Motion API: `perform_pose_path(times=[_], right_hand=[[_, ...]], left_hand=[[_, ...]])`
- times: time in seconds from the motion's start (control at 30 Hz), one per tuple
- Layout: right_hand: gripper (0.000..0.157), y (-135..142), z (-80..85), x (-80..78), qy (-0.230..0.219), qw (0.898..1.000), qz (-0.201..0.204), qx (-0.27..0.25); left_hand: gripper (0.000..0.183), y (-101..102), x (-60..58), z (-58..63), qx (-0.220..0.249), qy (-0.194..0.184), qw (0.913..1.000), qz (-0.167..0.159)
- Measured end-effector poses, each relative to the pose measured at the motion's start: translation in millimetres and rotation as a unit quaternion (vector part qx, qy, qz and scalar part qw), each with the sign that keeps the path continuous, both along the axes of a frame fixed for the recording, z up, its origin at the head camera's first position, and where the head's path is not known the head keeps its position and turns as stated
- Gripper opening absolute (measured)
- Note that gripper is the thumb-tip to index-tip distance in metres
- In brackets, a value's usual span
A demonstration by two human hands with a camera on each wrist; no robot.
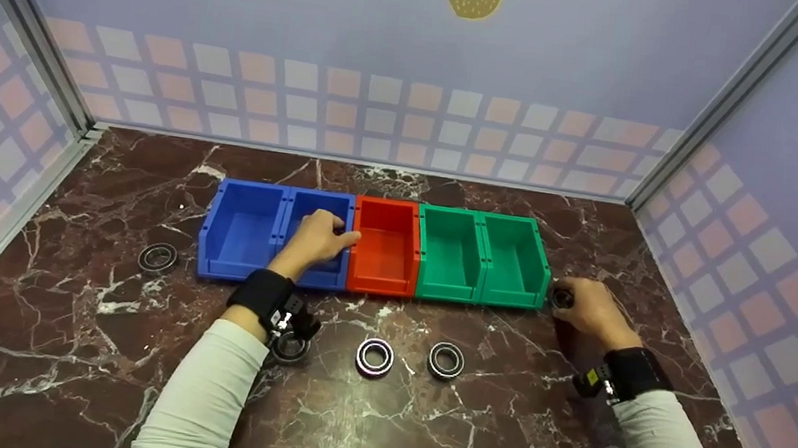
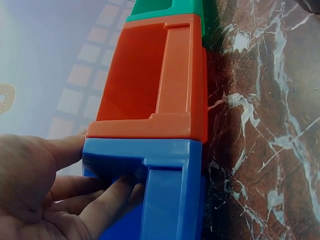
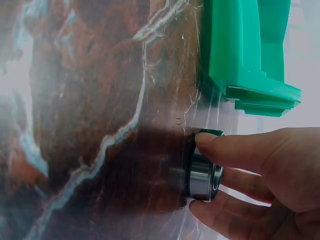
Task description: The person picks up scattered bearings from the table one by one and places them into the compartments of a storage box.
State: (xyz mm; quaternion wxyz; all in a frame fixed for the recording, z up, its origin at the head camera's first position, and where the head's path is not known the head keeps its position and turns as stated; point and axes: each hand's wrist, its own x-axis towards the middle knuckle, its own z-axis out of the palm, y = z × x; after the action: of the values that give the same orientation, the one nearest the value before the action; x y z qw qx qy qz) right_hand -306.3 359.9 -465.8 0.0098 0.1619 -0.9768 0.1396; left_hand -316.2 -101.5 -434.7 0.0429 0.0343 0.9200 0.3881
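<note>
My left hand [image 1: 318, 241] reaches into the second blue bin [image 2: 172, 200]. Its thumb lies over the wall beside the red bin [image 1: 382, 252] and its fingers touch that wall from inside, pinching it. To the right of the green bins, my right hand [image 1: 594, 308] holds a ball bearing [image 3: 202, 172] between thumb and fingers. That bearing stands on the table, and the fingers partly cover it in the head view.
The bins form one row: two blue, one red, two green [image 1: 515, 263]. More bearings lie on the marbled table: one left of the row [image 1: 158, 257], one by the left wrist [image 1: 290, 349], two in front [image 1: 375, 357]. Patterned walls [image 1: 381, 117] enclose the table.
</note>
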Motion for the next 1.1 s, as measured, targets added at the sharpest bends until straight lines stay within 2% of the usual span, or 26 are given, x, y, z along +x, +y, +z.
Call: perform_pose_path(times=[0.3,0.63,0.7,0.9,1.1], right_hand=[[0.036,1.4,1.3,0.5,-0.008,1.0,-0.003,0.003],[0.034,-1.9,-0.7,-1.9,-0.006,1.0,0.001,0.004],[0.033,-0.7,-0.3,-0.5,-0.007,1.0,0.004,0.003],[0.029,1.4,6.9,4.1,0.005,1.0,0.013,0.001],[0.032,3.5,15.5,4.7,0.008,1.0,0.015,0.001]], left_hand=[[0.036,1.9,0.2,0.3,0.013,0.0,0.9999,0.006],[0.029,0.7,0.7,-1.2,0.018,-0.011,0.9997,0.015],[0.029,1.1,0.1,-1.9,0.016,-0.005,0.9998,0.012],[0.04,0.8,-0.6,-3.0,0.011,0.029,0.9995,-0.004],[0.04,0.0,0.2,-2.1,0.017,0.017,0.9997,0.0]])
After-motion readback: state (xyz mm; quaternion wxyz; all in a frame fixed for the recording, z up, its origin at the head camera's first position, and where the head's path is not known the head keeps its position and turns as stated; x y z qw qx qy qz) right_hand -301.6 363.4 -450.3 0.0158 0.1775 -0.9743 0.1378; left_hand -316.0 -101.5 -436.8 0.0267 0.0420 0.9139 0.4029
